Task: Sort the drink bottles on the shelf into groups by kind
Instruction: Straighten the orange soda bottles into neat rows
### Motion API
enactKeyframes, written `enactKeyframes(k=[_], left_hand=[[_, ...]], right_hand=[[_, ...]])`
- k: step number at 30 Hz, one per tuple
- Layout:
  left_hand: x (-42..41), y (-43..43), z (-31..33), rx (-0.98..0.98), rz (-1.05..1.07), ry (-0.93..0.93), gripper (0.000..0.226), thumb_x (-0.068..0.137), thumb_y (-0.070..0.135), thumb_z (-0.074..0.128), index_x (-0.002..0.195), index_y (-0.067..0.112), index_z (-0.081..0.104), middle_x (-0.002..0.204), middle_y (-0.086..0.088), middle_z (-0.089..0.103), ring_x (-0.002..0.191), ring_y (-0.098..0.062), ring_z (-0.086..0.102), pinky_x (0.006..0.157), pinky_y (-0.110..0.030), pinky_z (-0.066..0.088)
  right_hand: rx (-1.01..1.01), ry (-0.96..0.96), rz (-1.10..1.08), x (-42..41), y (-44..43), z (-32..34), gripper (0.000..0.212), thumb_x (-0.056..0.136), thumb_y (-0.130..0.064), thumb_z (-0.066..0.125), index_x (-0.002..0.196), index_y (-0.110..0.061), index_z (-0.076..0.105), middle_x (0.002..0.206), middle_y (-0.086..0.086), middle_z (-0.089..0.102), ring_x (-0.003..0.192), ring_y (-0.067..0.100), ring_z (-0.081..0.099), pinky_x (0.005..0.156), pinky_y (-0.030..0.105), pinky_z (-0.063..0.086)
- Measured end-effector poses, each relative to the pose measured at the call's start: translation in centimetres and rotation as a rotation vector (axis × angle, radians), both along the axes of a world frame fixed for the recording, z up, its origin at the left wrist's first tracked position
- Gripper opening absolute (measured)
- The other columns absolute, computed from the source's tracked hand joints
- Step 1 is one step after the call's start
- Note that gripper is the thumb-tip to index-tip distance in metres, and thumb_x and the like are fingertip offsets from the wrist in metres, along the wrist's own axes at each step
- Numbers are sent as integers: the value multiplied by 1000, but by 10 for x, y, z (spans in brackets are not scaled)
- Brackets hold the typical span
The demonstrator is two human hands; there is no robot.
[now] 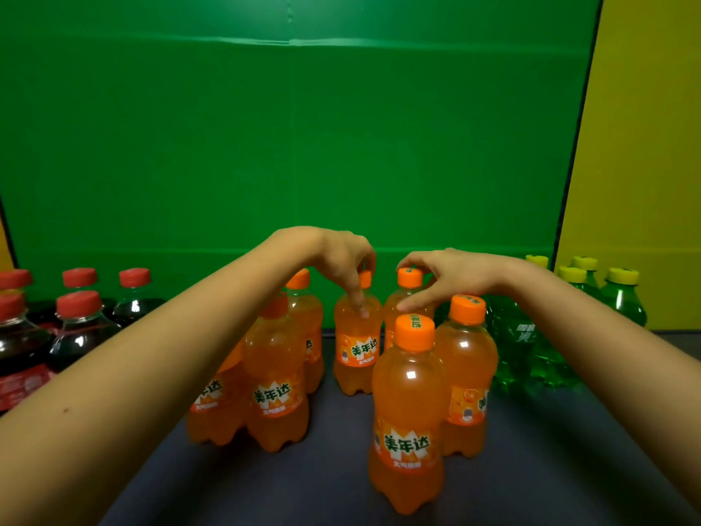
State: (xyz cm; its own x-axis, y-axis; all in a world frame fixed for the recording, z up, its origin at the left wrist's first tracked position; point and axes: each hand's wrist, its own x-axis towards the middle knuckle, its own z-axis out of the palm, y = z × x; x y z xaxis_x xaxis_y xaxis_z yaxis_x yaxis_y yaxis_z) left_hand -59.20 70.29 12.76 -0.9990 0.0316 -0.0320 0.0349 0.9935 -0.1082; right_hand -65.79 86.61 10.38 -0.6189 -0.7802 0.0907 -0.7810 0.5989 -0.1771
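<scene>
Several orange soda bottles stand in the middle of the dark shelf top (pixel 333 461). My left hand (pixel 341 260) is closed around the cap and neck of a rear orange bottle (pixel 356 351). My right hand (pixel 451 275) grips the cap of the orange bottle beside it (pixel 409 282). The two held bottles stand close together, upright. A front orange bottle (pixel 407 419) is nearest me. Dark cola bottles with red caps (pixel 79 328) are grouped at the left. Green bottles with yellow caps (pixel 622 298) are grouped at the right.
A green backdrop (pixel 288 138) rises right behind the bottles, with a yellow panel (pixel 641 146) at the right. My forearms cross over the left orange bottles and the green ones. Bare shelf surface lies in front, near me.
</scene>
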Motion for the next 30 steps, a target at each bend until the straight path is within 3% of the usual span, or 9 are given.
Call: enactKeyframes(k=[3,6,9,13,16,21,25,27,30], left_hand=[[24,4,-5,-147,-73,509,65,70,58,67,119,18,53,123,-1,58,113,-23,54,84,-34,43],[57,17,-23,331,-255,922,44,79,63,50,87,21,62,90,3,68,85,-18,62,75,-36,50],[87,33,-46,737,-323,681,49,75,67,43,81,23,62,79,5,66,76,-13,62,73,-36,51],[99,43,-76,618,-321,358,66,50,63,77,104,32,54,100,14,66,89,-1,62,81,-31,53],[97,43,-84,600,-301,370,69,50,55,83,107,29,53,104,14,65,93,-4,62,82,-33,53],[95,31,-78,483,-116,424,75,46,54,84,105,20,51,103,7,62,94,-15,59,81,-35,50],[95,31,-74,377,27,450,91,53,48,84,118,11,33,93,1,50,85,-21,50,66,-32,37],[97,32,-73,324,59,461,95,55,48,82,123,9,29,93,-1,49,90,-25,53,68,-33,38],[96,32,-72,228,86,483,93,56,53,80,122,10,30,102,-7,58,97,-27,56,68,-33,38]], right_hand=[[-253,-15,54,5,22,-4,41,91,-31,52,130,-18,47,133,-3,53,118,10,51,103,25,39],[-566,-174,119,21,50,-17,30,94,-34,39,119,-24,53,120,-8,60,105,2,60,94,25,49],[-662,-300,148,45,69,-45,36,88,-58,34,116,-40,48,118,-20,58,101,-11,57,77,8,49],[-709,-462,147,60,75,-89,59,68,-56,67,119,-43,41,108,-36,60,102,-12,57,78,6,46],[-732,-431,86,61,72,-116,81,57,-55,77,126,-40,37,114,-29,59,108,-8,56,83,10,47],[-730,-445,30,68,67,-134,68,63,-42,71,123,-39,38,118,-22,56,104,-13,55,81,7,46],[-754,-514,41,72,61,-137,57,82,-35,65,120,-49,25,120,-28,46,103,-21,49,80,4,43],[-737,-501,17,75,57,-140,47,87,-25,61,112,-48,28,120,-21,49,105,-11,51,85,10,44],[-733,-402,-41,79,49,-143,51,86,-27,61,122,-37,26,123,-10,51,110,3,52,96,26,44]])
